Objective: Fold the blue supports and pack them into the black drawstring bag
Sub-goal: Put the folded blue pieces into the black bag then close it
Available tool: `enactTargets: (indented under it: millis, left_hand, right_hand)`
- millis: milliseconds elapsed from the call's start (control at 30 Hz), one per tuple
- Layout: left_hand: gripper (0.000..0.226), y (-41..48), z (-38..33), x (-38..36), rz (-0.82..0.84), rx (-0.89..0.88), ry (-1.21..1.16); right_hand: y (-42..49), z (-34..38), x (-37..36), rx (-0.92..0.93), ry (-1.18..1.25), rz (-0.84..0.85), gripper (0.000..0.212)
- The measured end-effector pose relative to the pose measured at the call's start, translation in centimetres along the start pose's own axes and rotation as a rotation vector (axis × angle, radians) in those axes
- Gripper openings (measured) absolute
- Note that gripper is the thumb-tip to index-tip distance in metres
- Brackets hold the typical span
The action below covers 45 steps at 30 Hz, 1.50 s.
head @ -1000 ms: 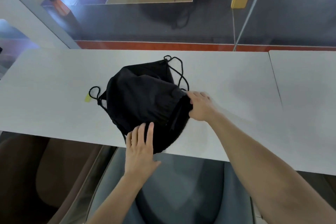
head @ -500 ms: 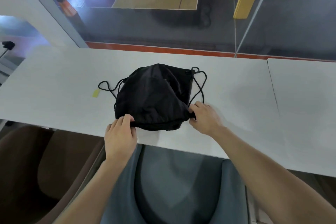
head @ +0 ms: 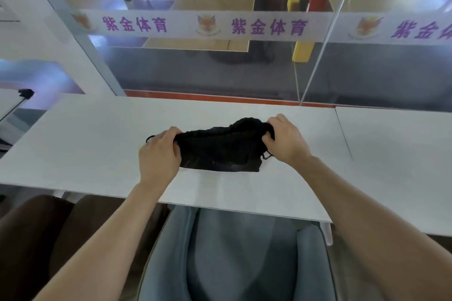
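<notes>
Left hand (head: pixel 159 156), right hand (head: pixel 287 142) seemingly grip bag (head: pixel 220 149).

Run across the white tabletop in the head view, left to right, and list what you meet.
Bare white tabletop → left hand, gripping the bag's left end → bunched black fabric drawstring bag → right hand, gripping its right end → seam between the tables → adjoining white table.
</notes>
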<state>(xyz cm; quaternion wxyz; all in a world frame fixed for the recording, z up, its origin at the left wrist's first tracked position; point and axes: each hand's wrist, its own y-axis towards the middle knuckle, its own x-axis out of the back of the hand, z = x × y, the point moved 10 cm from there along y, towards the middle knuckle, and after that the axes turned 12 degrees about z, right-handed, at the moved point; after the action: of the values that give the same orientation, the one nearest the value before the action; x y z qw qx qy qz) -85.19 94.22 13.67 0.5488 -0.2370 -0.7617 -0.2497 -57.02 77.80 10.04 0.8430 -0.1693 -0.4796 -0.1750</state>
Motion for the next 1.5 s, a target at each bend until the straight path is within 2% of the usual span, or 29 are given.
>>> enactTargets:
  millis: [167,267,400,567,667,767,900,1000,1067,1100,1200,1267,1367,1433,1500]
  left_hand:
    - [0.021,0.9,-0.5,4.0,-0.09,-0.039,-0.023]
    - [0.019,1.6,-0.3,6.0,-0.114,-0.015,-0.037]
    - [0.016,2.9,-0.4,7.1,-0.048,0.036,-0.014]
    - [0.014,4.0,-1.9,10.4,-0.114,-0.036,-0.029]
    - [0.026,4.9,-1.3,9.1,-0.006,-0.033,0.022]
    - [0.04,4.6,0.2,7.2,0.116,0.035,0.125]
    - [0.043,3.6,1.1,7.3,0.11,0.065,0.141]
    - [0.039,3.2,0.9,7.4,0.084,0.048,0.108]
    - [0.04,3.2,0.6,7.4,0.072,0.036,0.08]
    - [0.041,3.2,0.5,7.4,0.072,0.03,0.056]
    - [0.041,3.4,0.2,7.3,0.065,-0.015,-0.011]
    - [0.036,3.3,0.6,7.4,0.063,-0.036,-0.052]
    - [0.033,2.8,2.2,7.3,0.072,0.012,-0.171]
    - [0.034,2.2,3.1,6.6,0.097,0.073,-0.265]
    - [0.037,1.8,3.4,6.5,0.1,0.114,-0.328]
  right_hand:
    - [-0.9,2.3,4.5,0.02,-0.046,-0.127,0.008]
    - [-1.3,3.1,6.9,0.02,-0.037,-0.188,0.016]
    - [-2.1,3.8,8.5,-0.002,-0.012,-0.152,0.017]
    - [-3.4,3.8,11.4,-0.025,0.117,-0.194,0.015]
    - [-4.1,1.7,10.9,-0.136,0.233,-0.136,0.015]
    - [-5.0,0.3,9.6,-0.205,0.255,-0.087,0.029]
    - [-6.4,0.0,8.4,-0.288,0.335,-0.092,0.045]
    - [-7.4,-0.6,5.9,-0.395,0.451,-0.05,0.071]
    - [-8.0,-0.5,4.2,-0.45,0.417,-0.008,0.091]
    - [-8.3,-0.3,3.9,-0.463,0.347,-0.002,0.092]
    - [-9.2,-0.2,4.3,-0.488,0.189,-0.05,0.059]
    - [-9.6,-0.4,4.9,-0.487,0.155,-0.055,0.048]
    - [-10.1,-0.3,5.6,-0.476,0.16,-0.067,0.055]
    - [-10.7,-0.8,4.9,-0.517,0.331,-0.085,0.073]
    - [-11.3,-1.3,3.2,-0.569,0.597,-0.097,0.077]
